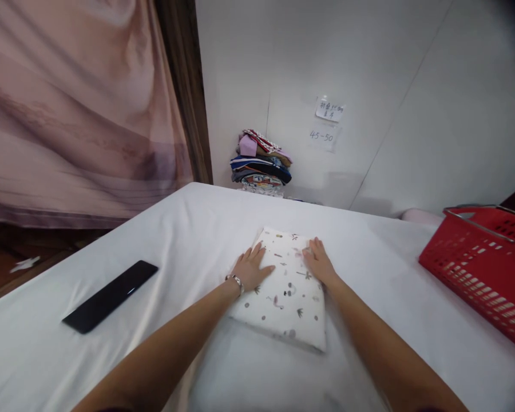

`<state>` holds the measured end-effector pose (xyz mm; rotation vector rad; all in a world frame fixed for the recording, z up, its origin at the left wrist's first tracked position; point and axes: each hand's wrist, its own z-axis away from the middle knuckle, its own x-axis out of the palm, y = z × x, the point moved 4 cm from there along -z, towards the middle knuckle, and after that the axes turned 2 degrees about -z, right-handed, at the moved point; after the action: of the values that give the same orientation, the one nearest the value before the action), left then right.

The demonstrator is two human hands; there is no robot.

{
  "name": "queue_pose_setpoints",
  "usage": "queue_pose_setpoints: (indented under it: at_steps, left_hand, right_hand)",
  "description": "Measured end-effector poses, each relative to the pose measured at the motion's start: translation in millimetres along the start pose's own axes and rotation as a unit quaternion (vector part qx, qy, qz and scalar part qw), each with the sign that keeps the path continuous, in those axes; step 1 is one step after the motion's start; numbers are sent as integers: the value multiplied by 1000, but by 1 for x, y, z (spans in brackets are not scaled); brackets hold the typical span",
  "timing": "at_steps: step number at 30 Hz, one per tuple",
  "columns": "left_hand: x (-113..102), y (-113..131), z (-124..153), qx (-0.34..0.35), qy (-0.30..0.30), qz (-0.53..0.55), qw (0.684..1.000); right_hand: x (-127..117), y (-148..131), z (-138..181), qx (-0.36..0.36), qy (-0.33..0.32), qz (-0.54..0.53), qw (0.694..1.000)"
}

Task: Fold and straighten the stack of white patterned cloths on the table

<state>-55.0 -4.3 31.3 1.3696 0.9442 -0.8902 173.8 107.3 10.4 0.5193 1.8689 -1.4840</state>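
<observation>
A folded white cloth (283, 309) printed with small dark and pink figures lies flat in front of me on the white-covered table. My left hand (249, 269) rests on its left side with the fingers spread; a silver bracelet (236, 282) circles that wrist. On the cloth's upper right edge lies my right hand (319, 262), palm down, fingers stretched out. Neither hand grips anything; both press lightly or simply rest on the fabric, I cannot tell which.
A black flat slab (111, 296), perhaps a phone, lies at the left. At the right stands a red plastic basket (476, 246) with a metal handle. Behind the table's far edge rises a stack of folded fabrics (261, 163) by the wall. A pink curtain (81, 114) hangs at the left.
</observation>
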Motion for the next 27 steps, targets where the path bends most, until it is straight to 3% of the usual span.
queue_pose_setpoints:
  at_steps: [3, 8, 13, 17, 22, 27]
  left_hand:
    - [-2, -2, 2, -17, 7, 28, 999]
    - [-14, -10, -4, -118, 45, 92, 988]
    - [-25, -19, -23, -222, 4, 152, 963]
    - [-28, -23, -32, -275, -39, 175, 945]
    - [-29, -20, -32, -284, -73, 191, 937]
    - [-32, -17, -30, -285, -61, 197, 936]
  right_hand:
    - [-11, 20, 22, 68, 35, -169, 983]
    - [-20, 15, 73, 131, -11, -388, 912]
    - [-24, -11, 110, 173, -88, -443, 875]
    - [-24, -18, 119, 209, -121, -478, 845]
    - [-25, -29, 119, 198, -147, -460, 853]
    - [-20, -34, 119, 144, -145, -475, 856]
